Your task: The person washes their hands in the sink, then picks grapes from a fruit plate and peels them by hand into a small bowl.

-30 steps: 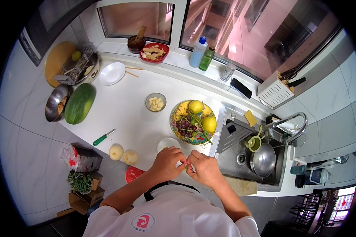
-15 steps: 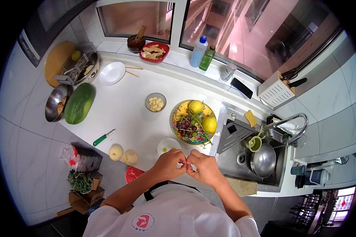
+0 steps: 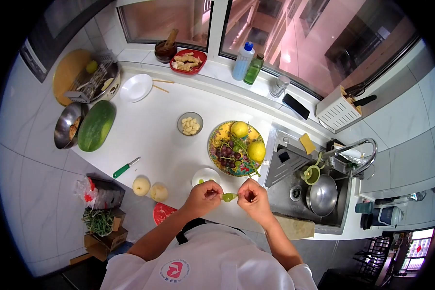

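Between my hands is a small green grape (image 3: 228,197), close to the counter's front edge. My left hand (image 3: 203,197) is closed, its fingertips pinching the grape from the left. On the other side my right hand (image 3: 254,199) pinches a thin pale strip at the grape, which looks like its skin. Just beyond my left hand, partly covered by it, is a small white dish (image 3: 206,174) with green pieces in it. A patterned yellow plate (image 3: 216,135) farther off bears dark grapes (image 3: 227,153), a few green ones and two yellow lemon-like fruits (image 3: 256,151).
Right of the plate lies the steel sink (image 3: 281,195) with a metal bowl (image 3: 321,195). At left are a watermelon (image 3: 97,125), a green-handled knife (image 3: 125,167) and two pale peeled fruits (image 3: 141,185). A bowl of peeled cloves (image 3: 190,124) stands mid-counter.
My hands, which were pressed together, have drawn apart sideways. The green grape and the strip stretched from it now show between them.
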Tool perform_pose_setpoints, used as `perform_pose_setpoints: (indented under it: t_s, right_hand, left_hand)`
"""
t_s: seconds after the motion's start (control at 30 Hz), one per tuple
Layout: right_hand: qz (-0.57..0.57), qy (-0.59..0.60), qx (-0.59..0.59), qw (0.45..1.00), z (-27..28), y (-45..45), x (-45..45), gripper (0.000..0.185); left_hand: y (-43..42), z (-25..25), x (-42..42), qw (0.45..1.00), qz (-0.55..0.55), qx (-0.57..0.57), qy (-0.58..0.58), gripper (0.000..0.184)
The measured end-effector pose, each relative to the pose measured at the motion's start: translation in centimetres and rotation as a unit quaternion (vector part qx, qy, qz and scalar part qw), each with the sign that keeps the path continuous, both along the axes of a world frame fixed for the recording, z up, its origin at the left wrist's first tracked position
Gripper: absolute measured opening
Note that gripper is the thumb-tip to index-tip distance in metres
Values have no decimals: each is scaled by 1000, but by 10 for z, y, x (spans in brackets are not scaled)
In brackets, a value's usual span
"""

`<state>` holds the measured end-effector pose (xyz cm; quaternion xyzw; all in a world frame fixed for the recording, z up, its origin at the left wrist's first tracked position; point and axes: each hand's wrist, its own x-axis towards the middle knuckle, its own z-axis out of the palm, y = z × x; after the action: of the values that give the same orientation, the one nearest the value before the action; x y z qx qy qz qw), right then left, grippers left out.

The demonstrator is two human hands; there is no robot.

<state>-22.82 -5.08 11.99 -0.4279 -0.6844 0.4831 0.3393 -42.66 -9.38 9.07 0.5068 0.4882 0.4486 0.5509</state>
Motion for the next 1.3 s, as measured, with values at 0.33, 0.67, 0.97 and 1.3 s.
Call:
perform_pose_setpoints:
  t_s: [0.33,0.67,0.97,1.3]
  right_hand:
    - [-55,108,-241,963,-21,3,5,12]
    - [-45,55,-68,995,11,-16,-22,26]
    - [-22,64,-97,993,-8,-16,-19,27]
    - [1,106,-115,988,-6,-15,-17,29]
  left_hand:
    - [-2,0,-2,975,-6,-108,-196,11]
    - [-3,-3,6,976,53,-132,-165,10]
    - [-4,-11,9,997,23,14,-71,10]
    - [-2,-9,7,996,-16,15,-86,12]
